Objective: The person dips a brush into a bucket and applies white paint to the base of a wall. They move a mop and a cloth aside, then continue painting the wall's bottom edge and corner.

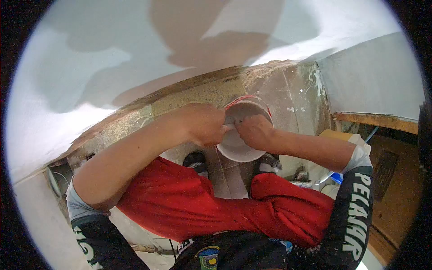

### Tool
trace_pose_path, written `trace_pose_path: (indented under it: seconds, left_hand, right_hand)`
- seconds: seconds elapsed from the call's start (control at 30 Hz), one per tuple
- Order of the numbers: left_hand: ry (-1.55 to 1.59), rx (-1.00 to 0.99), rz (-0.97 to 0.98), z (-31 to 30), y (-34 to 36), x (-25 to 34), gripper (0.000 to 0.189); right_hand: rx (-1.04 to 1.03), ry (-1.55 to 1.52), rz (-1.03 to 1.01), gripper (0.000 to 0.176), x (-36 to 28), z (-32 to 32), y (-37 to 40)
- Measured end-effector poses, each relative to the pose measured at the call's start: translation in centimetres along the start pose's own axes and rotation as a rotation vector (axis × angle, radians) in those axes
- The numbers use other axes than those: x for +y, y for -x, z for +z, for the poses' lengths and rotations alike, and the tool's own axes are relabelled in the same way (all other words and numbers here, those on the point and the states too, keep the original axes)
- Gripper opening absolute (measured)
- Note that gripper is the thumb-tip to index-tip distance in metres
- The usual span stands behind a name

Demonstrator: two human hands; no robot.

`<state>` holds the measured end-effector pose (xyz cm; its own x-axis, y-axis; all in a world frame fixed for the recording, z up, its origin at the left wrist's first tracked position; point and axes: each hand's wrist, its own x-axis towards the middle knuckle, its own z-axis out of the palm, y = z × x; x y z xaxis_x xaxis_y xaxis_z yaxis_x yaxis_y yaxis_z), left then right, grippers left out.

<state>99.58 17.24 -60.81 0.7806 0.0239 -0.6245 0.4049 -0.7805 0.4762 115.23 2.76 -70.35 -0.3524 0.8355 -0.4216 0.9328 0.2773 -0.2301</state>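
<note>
Bucket (237,154), round and whitish with red near its far rim, is under two hands, whose fingers are curled and come close together above its opening. Whether they pinch something, I cannot tell. Left hand (208,126) is over the left side of the rim, right hand (255,131) over the right side. The bucket is on the tiled floor (286,96), between two feet in dark footwear (194,159), near the pale wall (180,49).

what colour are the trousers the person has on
The loose cloth trousers are red, best seen in the head view.
</note>
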Motion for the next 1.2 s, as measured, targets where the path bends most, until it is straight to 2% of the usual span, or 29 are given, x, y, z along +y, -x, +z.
trace_pose_path:
  seconds: [0.1,0.23,0.4,0.5,0.63,0.73,0.8,0.83,0.93,1.0,1.03,1.07,1.1,1.2]
  left_hand:
    - [0.008,-0.002,-0.011,-0.4,0.2,0.1,0.034]
    - [0.019,-0.066,-0.018,-0.6,0.1,0.2,0.035]
    - [0.008,-0.026,-0.039,-1.0,0.4,0.7,0.034]
    - [0.008,-0.031,-0.042,-0.5,0.0,0.1,0.034]
    - [0.022,-0.067,-0.030,-0.9,0.0,0.1,0.035]
    - [0.034,-0.062,0.002,-1.3,0.2,0.1,0.036]
    - [0.038,-0.072,-0.044,-1.9,0.7,0.7,0.036]
    - [0.045,-0.081,-0.090,-2.3,0.9,1.2,0.036]
    - [0.040,0.000,-0.045,-1.7,0.7,0.6,0.041]
    - [0.016,0.041,-0.011,-1.4,0.8,0.3,0.040]
    - [0.012,0.085,-0.006,-1.4,0.8,0.4,0.041]
    - [-0.007,0.077,0.010,-1.6,0.9,0.8,0.041]
    - [0.021,0.046,-0.034,-2.0,1.1,1.2,0.040]
    - [0.052,-0.020,-0.095,-2.6,0.7,1.3,0.040]
  right_hand:
    - [0.025,-0.025,0.078,0.019,-0.5,-4.8,1.5]
    - [-0.011,-0.044,0.078,0.024,0.4,-5.9,3.4]
    - [-0.079,-0.223,0.228,0.025,1.3,-7.8,5.4]
    - [-0.011,-0.358,0.191,0.024,2.8,-7.2,6.4]
    - [-0.024,-0.455,0.192,0.026,4.1,-7.5,8.2]
    - [-0.013,-0.572,0.182,0.034,5.1,-7.3,9.6]
    - [0.145,-0.748,0.099,0.028,5.7,-6.8,10.5]
    - [0.156,-0.748,0.110,0.028,6.1,-6.8,11.1]
    - [0.187,-0.857,0.213,0.028,7.3,-7.4,13.4]
    - [0.432,-1.109,0.330,0.028,7.9,-7.8,14.9]
    - [0.454,-1.111,0.352,0.028,8.6,-7.5,15.6]
    - [0.572,-1.116,0.402,0.028,9.4,-7.0,16.0]
    - [0.691,-1.119,0.449,0.029,10.2,-6.4,16.4]
    - [0.853,-1.107,0.606,0.032,13.3,-2.6,16.1]
